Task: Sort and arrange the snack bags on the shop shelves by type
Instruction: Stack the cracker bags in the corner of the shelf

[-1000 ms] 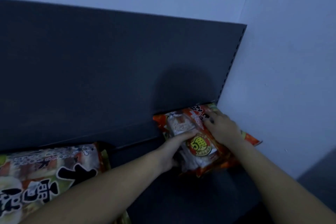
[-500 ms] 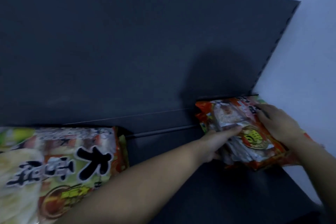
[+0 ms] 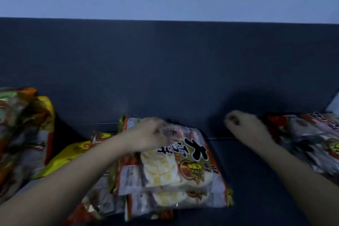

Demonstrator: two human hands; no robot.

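Fingers of my left hand (image 3: 146, 135) on far end of white-and-orange plastic rice-cracker bag (image 3: 176, 170), lengthwise toward me, grip unclear; right hand (image 3: 245, 127) curled, empty, farther.

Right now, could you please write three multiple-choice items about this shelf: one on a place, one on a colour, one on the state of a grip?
1. Where on the shelf does the orange bag lie?
A. at its right end
B. at its left end
C. in the middle

2. What colour is the half-hidden bag left of the white bag?
A. blue
B. yellow
C. pink

3. The right grip:
A. holds a bag
B. is curled and holds nothing
C. lies flat on the shelf

Answers:
1 A, it lies where the back panel ends at the wall.
2 B, its visible side is yellow.
3 B, its fingers curl in the air between the two bags.
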